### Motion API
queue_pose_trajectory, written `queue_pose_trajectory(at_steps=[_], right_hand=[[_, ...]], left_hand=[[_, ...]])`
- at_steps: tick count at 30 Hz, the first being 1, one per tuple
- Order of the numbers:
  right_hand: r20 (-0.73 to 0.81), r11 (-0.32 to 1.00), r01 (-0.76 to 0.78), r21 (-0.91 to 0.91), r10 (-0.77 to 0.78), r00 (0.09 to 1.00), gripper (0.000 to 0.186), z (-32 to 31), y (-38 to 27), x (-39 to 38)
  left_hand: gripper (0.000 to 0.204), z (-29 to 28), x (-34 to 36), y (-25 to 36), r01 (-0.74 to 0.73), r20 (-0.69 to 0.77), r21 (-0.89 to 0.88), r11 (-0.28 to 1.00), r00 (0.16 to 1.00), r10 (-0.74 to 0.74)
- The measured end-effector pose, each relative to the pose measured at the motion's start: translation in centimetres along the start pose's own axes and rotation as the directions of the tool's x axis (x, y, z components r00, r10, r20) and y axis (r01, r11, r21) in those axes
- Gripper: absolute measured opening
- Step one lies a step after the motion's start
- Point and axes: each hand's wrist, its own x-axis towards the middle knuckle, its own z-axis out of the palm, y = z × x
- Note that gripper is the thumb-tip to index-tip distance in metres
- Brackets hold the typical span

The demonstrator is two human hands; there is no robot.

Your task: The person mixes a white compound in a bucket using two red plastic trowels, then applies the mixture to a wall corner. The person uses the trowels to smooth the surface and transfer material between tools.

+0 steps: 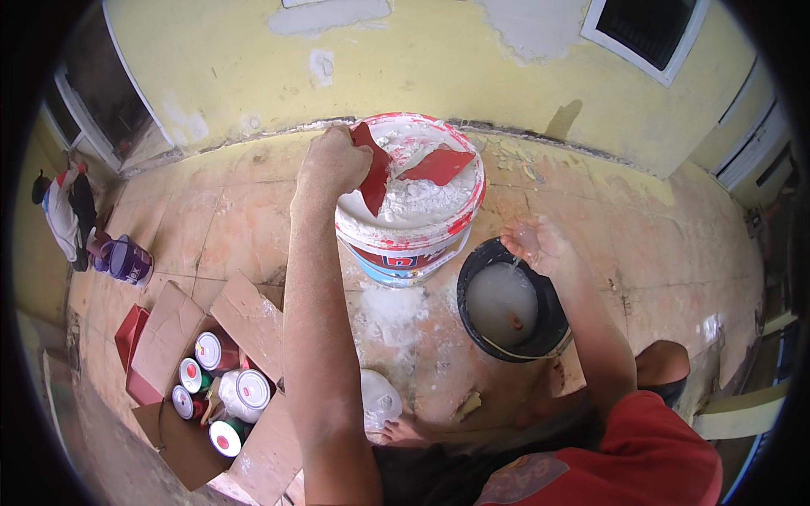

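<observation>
My left hand is closed on a red putty spreader, whose blade dips toward white putty powder in a large bucket with a red-smeared rim. A second red spreader lies on the powder. To the right stands a black pail of cloudy water, with a small brownish thing in it that I cannot identify. Above its far right rim my right hand is cupped, fingers curled in, and a thin stream of water runs from it into the pail.
An open cardboard box at lower left holds several paint cans. Near my foot lies a whitish round thing. White powder is spilled on the tiles. A person sits far left beside a purple bucket. A patched yellow wall rises behind.
</observation>
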Motion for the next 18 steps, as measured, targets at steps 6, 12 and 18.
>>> queue_pose_trajectory(at_steps=[6,12,18], right_hand=[[0.181,0.814,0.308,-0.492,-0.251,0.951,0.036,20.1,-8.8,-3.8],[0.491,-0.309,0.414,-0.856,-0.242,0.837,0.03,25.1,-8.8,-2.3],[0.898,-0.726,0.591,-0.351,-0.083,0.432,0.049,18.2,-9.0,-1.0]], left_hand=[[0.044,-0.1,-0.3,0.3,0.034,0.029,0.089,0.995,0.999,-0.036],[0.043,-0.7,-1.5,1.4,0.022,0.042,0.103,0.994,0.999,-0.027],[0.039,-0.3,-1.5,0.7,-0.049,-0.06,0.075,0.996,0.997,0.054]])
